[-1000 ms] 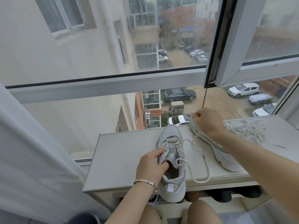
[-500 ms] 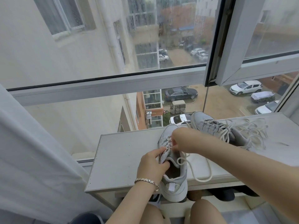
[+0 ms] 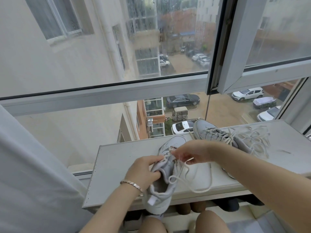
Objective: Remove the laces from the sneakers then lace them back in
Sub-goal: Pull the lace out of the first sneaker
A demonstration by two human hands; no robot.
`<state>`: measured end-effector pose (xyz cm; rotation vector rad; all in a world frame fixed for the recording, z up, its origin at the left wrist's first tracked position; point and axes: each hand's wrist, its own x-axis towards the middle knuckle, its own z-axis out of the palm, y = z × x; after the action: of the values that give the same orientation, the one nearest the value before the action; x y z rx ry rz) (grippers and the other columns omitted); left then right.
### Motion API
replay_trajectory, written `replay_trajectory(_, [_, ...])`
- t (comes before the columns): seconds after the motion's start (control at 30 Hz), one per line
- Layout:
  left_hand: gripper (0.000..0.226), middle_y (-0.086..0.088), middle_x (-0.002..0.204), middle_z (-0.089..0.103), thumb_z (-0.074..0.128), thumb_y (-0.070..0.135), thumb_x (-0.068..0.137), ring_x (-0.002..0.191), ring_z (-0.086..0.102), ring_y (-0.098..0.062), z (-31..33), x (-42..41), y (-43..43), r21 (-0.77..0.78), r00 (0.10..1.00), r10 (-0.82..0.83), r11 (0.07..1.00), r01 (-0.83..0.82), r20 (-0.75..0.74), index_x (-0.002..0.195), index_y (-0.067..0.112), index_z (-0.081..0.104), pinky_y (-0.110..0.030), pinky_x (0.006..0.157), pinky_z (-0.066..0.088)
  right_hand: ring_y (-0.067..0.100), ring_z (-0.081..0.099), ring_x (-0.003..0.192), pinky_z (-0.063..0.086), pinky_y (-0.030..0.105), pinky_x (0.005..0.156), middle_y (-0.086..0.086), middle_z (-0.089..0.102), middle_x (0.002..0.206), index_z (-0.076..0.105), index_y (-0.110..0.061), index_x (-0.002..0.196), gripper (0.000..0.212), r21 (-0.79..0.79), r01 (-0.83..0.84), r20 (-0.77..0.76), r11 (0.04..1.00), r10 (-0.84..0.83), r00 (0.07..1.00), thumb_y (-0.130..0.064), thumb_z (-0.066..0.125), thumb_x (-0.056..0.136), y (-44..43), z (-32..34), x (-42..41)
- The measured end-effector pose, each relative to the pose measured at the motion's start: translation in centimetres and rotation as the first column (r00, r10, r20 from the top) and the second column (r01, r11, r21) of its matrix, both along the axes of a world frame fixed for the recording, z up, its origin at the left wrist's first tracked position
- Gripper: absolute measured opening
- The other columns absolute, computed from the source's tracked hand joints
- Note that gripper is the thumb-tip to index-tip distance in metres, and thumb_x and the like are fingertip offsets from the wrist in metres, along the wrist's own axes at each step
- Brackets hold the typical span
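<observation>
A pale grey sneaker (image 3: 162, 195) lies toe away from me on a white shelf top (image 3: 117, 165), its heel over the front edge. My left hand (image 3: 143, 170) grips the sneaker's collar and tongue. My right hand (image 3: 190, 152) pinches the white lace (image 3: 193, 185) over the upper eyelets. The loose lace ends loop across the shelf to the right. A second grey sneaker (image 3: 213, 133) lies at the back right, with its loosened laces (image 3: 249, 137) spread out beside it.
The shelf stands against a large window (image 3: 117, 91); an opened sash (image 3: 252, 52) hangs above the right. A white curtain (image 3: 30, 174) hangs at the left. Dark shoes (image 3: 232, 205) sit under the shelf, and my knees (image 3: 208, 222) are below its front edge.
My right hand has come back from the far sneaker to the near one and now pinches its lace at the eyelets. My left hand has kept its grip on the collar.
</observation>
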<state>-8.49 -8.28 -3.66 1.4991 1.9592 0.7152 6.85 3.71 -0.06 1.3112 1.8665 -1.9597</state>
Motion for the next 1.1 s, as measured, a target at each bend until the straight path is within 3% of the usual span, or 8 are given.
replay_trajectory(0.1, [0.039,0.016,0.098,0.066,0.068,0.004,0.073,0.096,0.061,-0.001,1.0,-2.4,-0.2,-0.072,0.997,-0.083,0.994,0.082,-0.002,0.106,0.026,0.069,-0.013,0.086,0.045,0.007,0.049,0.06,0.04,0.014,0.053,-0.003,0.057,0.067,0.065,-0.015,0.076,0.017,0.381,-0.145,0.092,0.913,0.118,0.989,-0.027,0.06,0.088,-1.9,0.4,-0.9])
replay_trajectory(0.27, [0.026,0.012,0.109,0.056,0.065,0.025,0.082,0.107,0.054,-0.011,2.6,-2.0,-1.4,0.075,0.927,0.134,0.991,-0.115,-0.35,0.107,0.027,0.061,-0.024,0.088,0.042,0.007,0.055,0.056,0.041,0.013,0.048,-0.001,0.063,0.069,0.063,-0.016,0.085,0.013,0.601,-0.029,-0.03,0.798,0.059,0.998,-0.028,0.062,0.087,-3.3,-1.2,-1.4])
replay_trajectory(0.4, [0.024,0.007,0.076,0.058,0.051,0.042,0.088,0.077,0.056,-0.013,2.9,1.0,-3.6,0.184,0.899,0.186,0.975,-0.12,-0.397,0.076,0.022,0.055,-0.021,0.064,0.041,0.003,0.048,0.068,0.043,0.021,0.069,-0.008,0.052,0.088,0.064,-0.024,0.107,0.018,0.83,-0.199,0.044,0.52,0.295,0.955,-0.027,0.057,0.091,-3.1,-1.9,-0.8])
replay_trajectory(0.57, [0.039,0.011,0.085,0.055,0.046,0.064,0.081,0.095,0.052,-0.009,0.9,1.4,-4.7,-0.023,0.824,-0.021,1.0,0.009,-0.566,0.076,0.026,0.045,-0.024,0.108,0.02,0.006,0.053,0.085,0.045,0.026,0.081,-0.013,0.048,0.105,0.065,-0.023,0.111,0.024,0.865,-0.36,0.176,0.349,0.461,0.87,-0.032,0.053,0.093,-2.5,-1.8,0.5])
replay_trajectory(0.7, [0.037,0.011,0.1,0.06,0.045,0.059,0.086,0.11,0.043,-0.003,-0.2,-0.1,-3.5,-0.02,0.809,-0.031,1.0,0.024,-0.587,0.089,0.027,0.063,-0.028,0.113,0.009,0.013,0.056,0.082,0.045,0.027,0.077,-0.006,0.055,0.106,0.066,-0.015,0.103,0.026,0.912,-0.319,0.202,0.256,0.397,0.895,-0.036,0.055,0.091,-2.6,-2.2,0.6])
replay_trajectory(0.87, [0.032,0.011,0.087,0.056,0.056,0.06,0.077,0.095,0.048,-0.009,-1.2,-0.7,-2.7,0.125,0.89,0.058,0.992,-0.001,-0.452,0.067,0.029,0.058,-0.019,0.086,0.03,0.002,0.045,0.063,0.041,0.02,0.065,-0.013,0.048,0.08,0.052,-0.025,0.068,0.021,0.836,-0.19,0.012,0.514,0.33,0.944,-0.027,0.063,0.087,-2.3,-2.6,0.6])
replay_trajectory(1.0, [0.033,0.018,0.073,0.041,0.066,0.056,0.071,0.08,0.04,-0.006,-1.2,-1.0,-2.9,0.196,0.908,0.075,0.981,0.007,-0.411,0.068,0.023,0.063,-0.016,0.078,0.024,0.007,0.047,0.052,0.038,0.019,0.054,0.001,0.052,0.064,0.049,-0.008,0.064,0.024,0.467,0.056,-0.212,0.882,0.051,0.976,-0.003,0.05,0.088,-1.3,-2.6,0.5])
replay_trajectory(1.1, [0.03,0.019,0.067,0.037,0.071,0.05,0.066,0.076,0.042,-0.009,-1.4,-1.4,-3.0,0.221,0.927,0.069,0.975,0.015,-0.368,0.061,0.022,0.061,-0.016,0.077,0.026,0.009,0.049,0.046,0.04,0.016,0.046,0.008,0.045,0.064,0.043,-0.006,0.064,0.022,0.146,0.297,-0.328,0.944,-0.237,0.915,0.0,0.049,0.084,-0.5,-2.4,0.1])
